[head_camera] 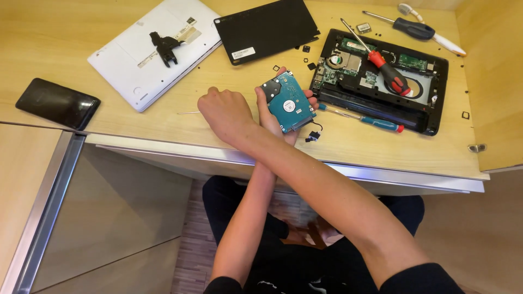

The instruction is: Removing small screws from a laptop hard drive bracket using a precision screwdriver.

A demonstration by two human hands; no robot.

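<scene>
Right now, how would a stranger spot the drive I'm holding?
Start at the opened black laptop on the wooden desk. Just left of it, the left hand holds up a hard drive, the only flat rectangle with a blue-green circuit board.

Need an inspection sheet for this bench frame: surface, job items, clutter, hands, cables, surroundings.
Surface: light wooden desk with a metal front edge.
Job's things: hard drive, circuit side up; opened black laptop base, boards exposed.
Clutter: red screwdriver lying in the base, blue screwdriver beside it, two more tools behind; white cover, black cover, dark phone, small loose black parts.
Hands: arms crossed; left hand holds the drive, right hand fisted on the desk beside it.
Cables: short black lead by the drive.
Surroundings: cabinet front, tiled floor.
</scene>
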